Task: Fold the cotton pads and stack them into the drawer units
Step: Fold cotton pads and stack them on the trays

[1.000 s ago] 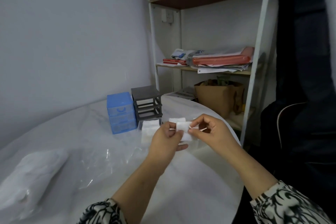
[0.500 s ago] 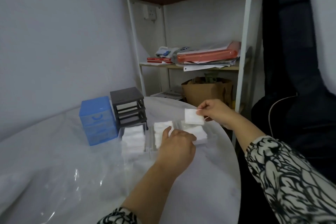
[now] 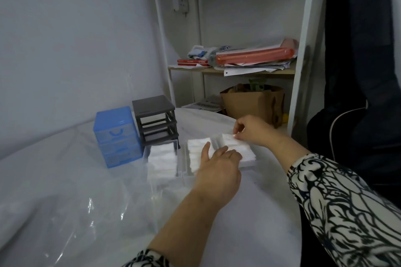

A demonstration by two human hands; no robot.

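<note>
Pinching a folded pad (image 3: 227,137) in my right hand (image 3: 252,130) over the right drawer (image 3: 249,163), left hand (image 3: 219,168) open, fingers spread, resting beside the middle stack (image 3: 195,149).

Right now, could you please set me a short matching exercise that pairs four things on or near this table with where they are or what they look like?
Column one:
1. blue drawer unit
2. grey drawer frame
3. right hand
4. brown paper bag

Column two:
A. pinching a folded cotton pad over the rightmost stack
B. on the floor beneath the shelf
C. its slots stand empty, the drawers out
D. leftmost on the table, drawers closed

Pairs: 1-D, 2-C, 3-A, 4-B
</note>
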